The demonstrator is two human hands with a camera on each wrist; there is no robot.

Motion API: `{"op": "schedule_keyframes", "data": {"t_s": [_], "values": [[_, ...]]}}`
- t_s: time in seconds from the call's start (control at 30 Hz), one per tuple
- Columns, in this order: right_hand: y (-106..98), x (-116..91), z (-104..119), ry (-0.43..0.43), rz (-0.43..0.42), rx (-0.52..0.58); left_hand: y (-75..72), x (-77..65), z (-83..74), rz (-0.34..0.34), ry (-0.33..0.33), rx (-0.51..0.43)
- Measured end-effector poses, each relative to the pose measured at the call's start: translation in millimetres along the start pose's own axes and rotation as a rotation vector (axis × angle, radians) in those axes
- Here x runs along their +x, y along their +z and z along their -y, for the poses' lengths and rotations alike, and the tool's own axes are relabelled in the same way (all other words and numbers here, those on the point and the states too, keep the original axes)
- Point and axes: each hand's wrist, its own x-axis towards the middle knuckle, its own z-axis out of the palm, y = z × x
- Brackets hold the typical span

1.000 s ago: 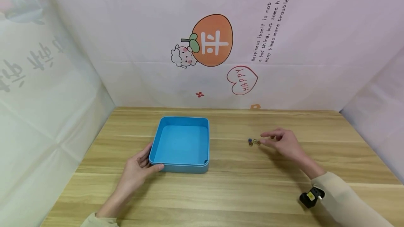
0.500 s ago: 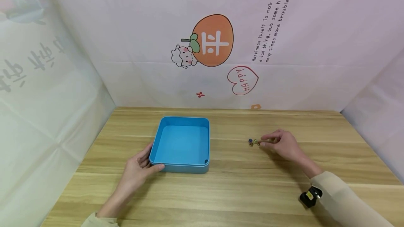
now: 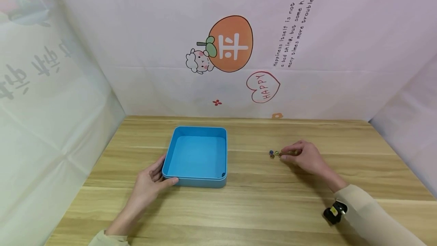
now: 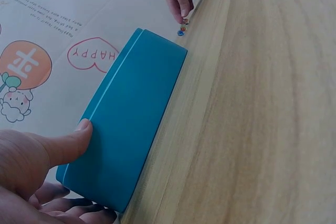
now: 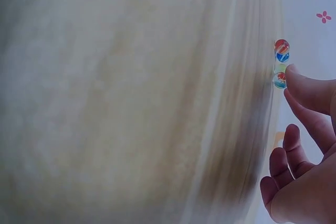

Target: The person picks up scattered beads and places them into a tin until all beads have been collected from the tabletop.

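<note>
A blue square box [image 3: 198, 156] sits left of centre on the wooden table, its open side up. My left hand [image 3: 146, 189] grips its near left corner, thumb over the front wall and fingers along the side, partly hidden. Inside the near right corner lies a small dark round thing [image 3: 223, 174]. To the right, my right hand [image 3: 307, 157] pinches at a glass marble [image 5: 280, 80] with thumb and index finger, the other fingers loosely curled. Close beside it are a blue marble [image 3: 271, 152], a greenish marble [image 3: 277, 153] and a brownish marble [image 3: 272, 156].
The wooden table [image 3: 252, 208] meets a white printed cloth [image 3: 153, 86] at the back, and more cloth hangs at both sides. A small black camera [image 3: 334, 212] is worn at my right wrist.
My right thumb and index finger have closed from a wider gap onto the nearest marble. The left hand and the box have stayed in place.
</note>
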Motion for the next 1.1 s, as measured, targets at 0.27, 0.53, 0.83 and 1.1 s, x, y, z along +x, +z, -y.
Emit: {"op": "schedule_keyframes", "data": {"t_s": [0.27, 0.53, 0.83, 1.1], "values": [[0.4, 0.2, -1.9, -0.010, 0.000, -0.009, 1.1, 0.4, -0.5, -0.001, 0.013, 0.004], [1.8, 1.4, -3.9, -0.031, 0.005, -0.028, 1.9, 0.7, -1.7, 0.004, 0.021, 0.006], [1.4, 0.1, -2.8, -0.047, 0.004, -0.029, 1.7, -0.5, -1.8, -0.002, 0.021, 0.003], [-1.0, -1.3, -3.2, -0.032, 0.007, -0.008, 0.9, -1.0, -1.1, -0.001, 0.027, 0.011]]}}
